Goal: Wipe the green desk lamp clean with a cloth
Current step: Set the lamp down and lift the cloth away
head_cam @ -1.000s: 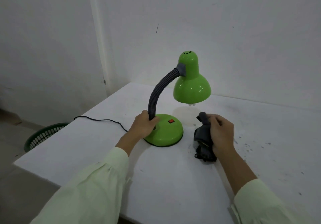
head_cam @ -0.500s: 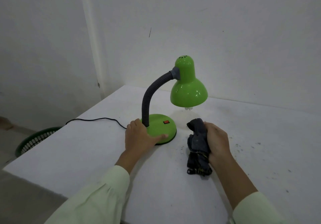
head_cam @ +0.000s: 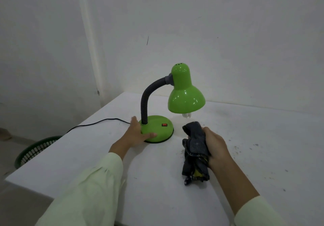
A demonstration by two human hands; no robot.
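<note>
The green desk lamp (head_cam: 184,92) stands upright on the white table (head_cam: 157,182), with a grey flexible neck, a round green base (head_cam: 157,129) and a red switch. My left hand (head_cam: 137,135) clasps the near left rim of the base, thumb lying on top of it. A bunched dark grey cloth (head_cam: 195,152) hangs from my right hand (head_cam: 216,146), which grips it just right of the base and below the shade. The cloth's lower end touches the table.
A black power cord (head_cam: 98,122) runs left from the base over the table's left edge. A dark green mesh basket (head_cam: 35,150) sits on the floor beyond that edge. White walls stand close behind. Dark specks dot the table at right.
My left hand slid from the foot of the neck down to the base rim and flattened there. My right hand with the cloth stayed beside the base. The camera tilted up slightly.
</note>
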